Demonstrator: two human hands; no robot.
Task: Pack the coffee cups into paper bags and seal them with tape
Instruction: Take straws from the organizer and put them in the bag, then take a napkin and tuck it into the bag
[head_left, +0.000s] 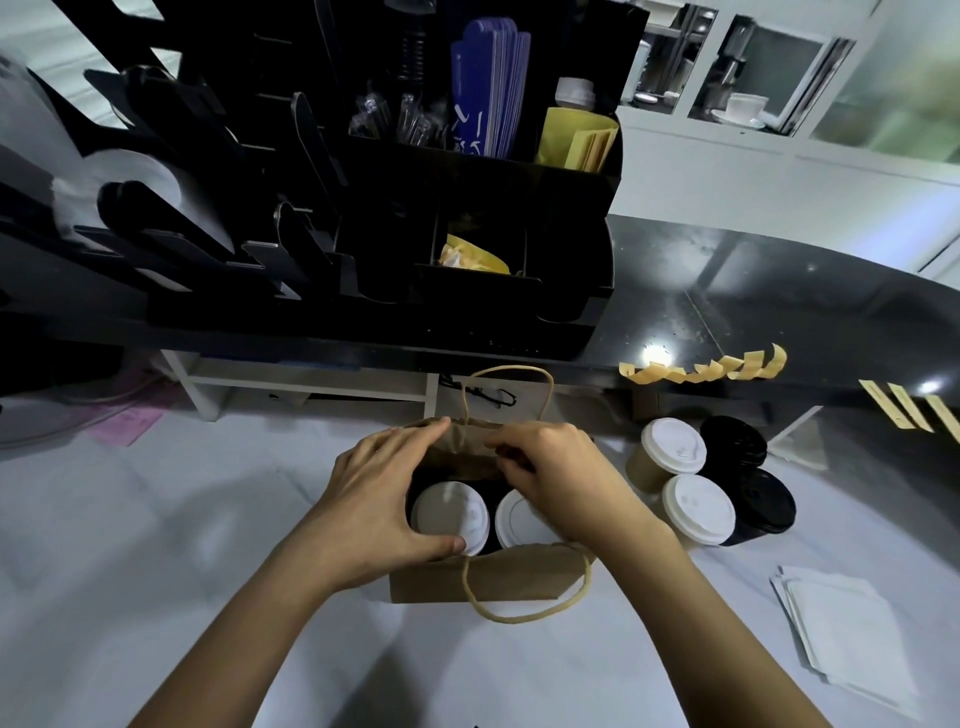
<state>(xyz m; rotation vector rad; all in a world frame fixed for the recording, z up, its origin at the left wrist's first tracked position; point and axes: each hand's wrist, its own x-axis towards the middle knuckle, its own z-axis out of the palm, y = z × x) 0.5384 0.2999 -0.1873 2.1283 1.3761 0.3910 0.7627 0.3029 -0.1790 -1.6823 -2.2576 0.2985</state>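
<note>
Paper bag (488, 577), standing upright and open-mouthed on the white desk (156, 545), directly before the person. Two coffee cups with white lids sit inside it side by side: the left cup (451, 514) fully in view, the right cup (519, 522) partly hidden by the wrist above it. The left hand (379, 499) spans the bag's left side, fingertips on the far rim and thumb resting at the left cup's lid. The right hand (545, 467) pinches the folded far edge of the bag with curled fingers. One twine handle (509, 387) stands up behind the hands; the other hangs over the near face.

Step in hand, as judged: closing the mouth of a loaded bag. The next move calls for bringing the far and near rims together over the lids without tipping the cups, then fetching a tape strip (706, 370) from the row stuck along the black counter edge, well apart to the right. Four further cups (711, 483), two white-lidded and two black-lidded, wait just right of the bag, near a stack of white paper (852, 629).
</note>
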